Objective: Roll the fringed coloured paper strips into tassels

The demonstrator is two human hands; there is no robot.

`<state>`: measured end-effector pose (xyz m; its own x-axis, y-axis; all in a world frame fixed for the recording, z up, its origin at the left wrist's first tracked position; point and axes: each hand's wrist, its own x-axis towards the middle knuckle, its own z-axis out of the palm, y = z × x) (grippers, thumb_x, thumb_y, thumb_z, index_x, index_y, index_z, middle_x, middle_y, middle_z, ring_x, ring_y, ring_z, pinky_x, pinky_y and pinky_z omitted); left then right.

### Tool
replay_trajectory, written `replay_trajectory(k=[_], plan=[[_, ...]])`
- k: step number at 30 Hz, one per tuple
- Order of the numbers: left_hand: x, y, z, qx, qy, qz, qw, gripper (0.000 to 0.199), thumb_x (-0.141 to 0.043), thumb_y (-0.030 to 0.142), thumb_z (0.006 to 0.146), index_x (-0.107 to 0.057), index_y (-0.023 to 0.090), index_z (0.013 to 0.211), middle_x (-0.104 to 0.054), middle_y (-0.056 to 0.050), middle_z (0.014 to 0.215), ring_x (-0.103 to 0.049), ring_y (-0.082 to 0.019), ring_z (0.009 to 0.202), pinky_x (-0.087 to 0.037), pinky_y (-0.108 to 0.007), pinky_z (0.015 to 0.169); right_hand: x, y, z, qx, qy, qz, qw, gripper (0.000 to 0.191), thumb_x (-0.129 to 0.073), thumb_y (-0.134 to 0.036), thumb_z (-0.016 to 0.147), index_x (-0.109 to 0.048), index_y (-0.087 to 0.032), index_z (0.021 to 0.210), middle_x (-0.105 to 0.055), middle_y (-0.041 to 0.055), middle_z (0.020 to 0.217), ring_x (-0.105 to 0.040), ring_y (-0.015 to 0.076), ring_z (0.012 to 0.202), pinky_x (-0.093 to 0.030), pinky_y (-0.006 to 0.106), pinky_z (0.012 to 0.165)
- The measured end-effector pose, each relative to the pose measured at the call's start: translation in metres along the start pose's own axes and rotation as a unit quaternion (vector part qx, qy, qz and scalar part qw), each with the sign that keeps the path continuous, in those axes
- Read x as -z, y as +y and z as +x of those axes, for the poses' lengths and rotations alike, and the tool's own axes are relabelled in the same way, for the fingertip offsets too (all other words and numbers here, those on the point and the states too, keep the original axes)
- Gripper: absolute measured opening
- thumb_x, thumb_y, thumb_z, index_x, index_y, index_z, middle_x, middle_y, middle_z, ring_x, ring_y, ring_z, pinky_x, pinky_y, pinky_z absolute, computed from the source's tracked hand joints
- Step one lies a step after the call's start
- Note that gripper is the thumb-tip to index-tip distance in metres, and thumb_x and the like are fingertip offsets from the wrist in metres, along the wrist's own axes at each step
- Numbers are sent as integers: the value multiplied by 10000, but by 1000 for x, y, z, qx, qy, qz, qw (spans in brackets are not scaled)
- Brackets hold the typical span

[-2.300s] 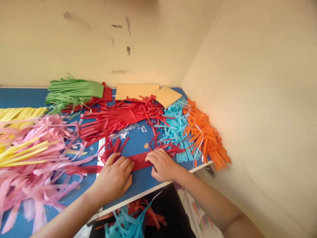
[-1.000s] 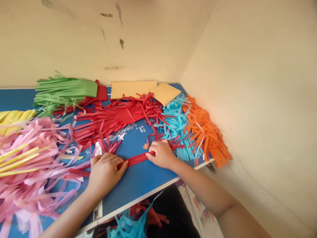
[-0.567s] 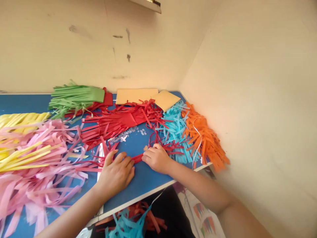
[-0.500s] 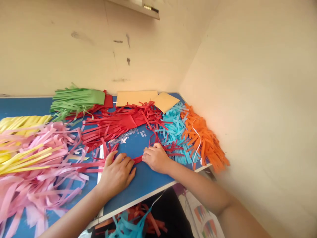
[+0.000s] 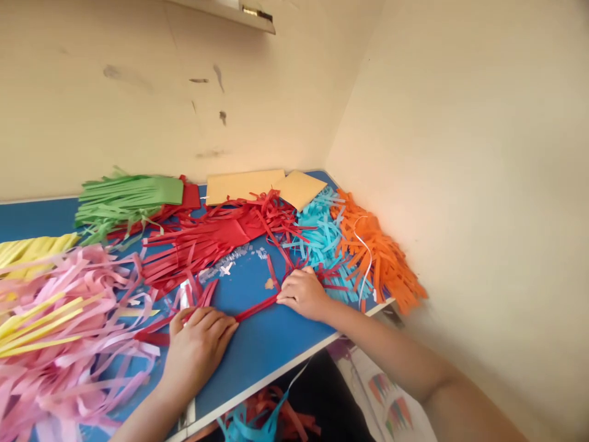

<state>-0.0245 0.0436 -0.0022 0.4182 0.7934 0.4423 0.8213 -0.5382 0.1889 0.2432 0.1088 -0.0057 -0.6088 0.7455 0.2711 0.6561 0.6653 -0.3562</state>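
Note:
A narrow twisted length of red fringed paper [image 5: 257, 309] runs between my two hands, just over the blue tabletop [image 5: 246, 362]. My left hand [image 5: 200, 337] is closed on its left end, palm down, with red strips fanning out past the fingers. Its right end is pinched by my right hand [image 5: 304, 294], where more loose red strips spread out behind the knuckles. Beyond both hands lies a larger piece of red fringed paper [image 5: 230, 232]. Blue fringed paper [image 5: 322, 230] is close behind my right hand.
Pink strips [image 5: 78, 319] and yellow strips [image 5: 37, 255] cover the left side. Green fringed paper [image 5: 138, 191], yellow-orange sheets [image 5: 246, 184] and orange fringe [image 5: 372, 252] line the back and right. A white string [image 5: 367, 264] crosses the orange. Blue strips [image 5: 251, 423] hang below the table edge.
My hands have moved apart, drawing out a longer stretch of the red twisted paper between them. The whole view has shifted slightly.

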Motion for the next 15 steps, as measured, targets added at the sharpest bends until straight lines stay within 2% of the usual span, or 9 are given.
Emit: replay_trajectory(k=[4,9,13,15], plan=[[-1,-4,-2,67,-28,-51,996,329,-494,432,948,-703,246,775,-742,-14,821,-644,-217,814,-355,-395,808,11,6,1,-63,-38,48,996,138,-738,-333,879,-751,-241,776,-722,-25,843,-571,145,837,-273,329,756],[2,0,6,85,-53,-42,994,351,-459,421,944,-681,233,746,-728,-23,780,-640,-225,787,-346,-395,773,13,-4,13,-121,-61,20,991,165,-771,-293,825,-698,-211,701,-679,-28,772,-549,157,811,-280,317,726],[4,0,16,103,-134,-23,985,294,-498,387,898,-633,240,683,-695,-9,717,-627,-234,784,-338,-393,749,16,-7,19,-147,-98,10,984,132,-785,-267,792,-675,-211,745,-675,-26,816,-549,164,822,-281,311,712],[5,-1,17,115,-157,-18,981,224,-525,355,878,-626,239,716,-680,-7,723,-623,-234,781,-349,-387,742,18,-8,19,-150,-99,11,984,120,-784,-245,788,-669,-215,800,-679,-26,836,-551,168,828,-287,317,729]])
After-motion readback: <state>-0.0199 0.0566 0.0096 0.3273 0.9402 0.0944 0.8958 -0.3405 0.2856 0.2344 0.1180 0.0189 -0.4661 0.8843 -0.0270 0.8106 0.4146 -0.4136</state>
